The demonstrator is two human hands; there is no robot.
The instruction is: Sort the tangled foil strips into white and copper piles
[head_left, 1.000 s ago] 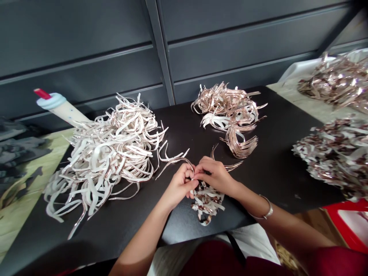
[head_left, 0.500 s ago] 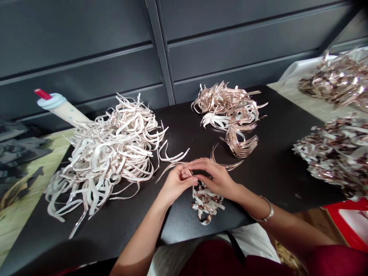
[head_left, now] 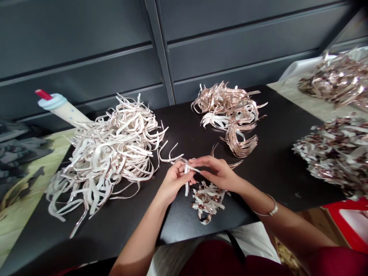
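Observation:
Near the front of the black table, my left hand [head_left: 176, 180] pinches a folded strip [head_left: 187, 184] whose white side shows, one end hanging down below the thumb. My right hand [head_left: 217, 172] meets it from the right, its thumb and fingers closed on the strip's other end. Just below my right hand lies a small heap of short knotted pieces [head_left: 208, 201], white and rose gold. Left of my hands spreads a large pile of long white-backed strips [head_left: 112, 149]. Behind my right hand are bundles of shiny rose-gold strips [head_left: 227, 99].
A pale cup-shaped object with a red top [head_left: 64, 109] leans behind the left pile. Two big heaps of shiny pieces, one upper [head_left: 339, 78] and one lower [head_left: 342, 153], stand at the right. Dark panels [head_left: 244, 50] rise behind the black table [head_left: 181, 122].
The strip, earlier a rose-gold curve reaching left from my fingers, is now folded over with its white side showing and an end hanging down. My right hand has shifted slightly.

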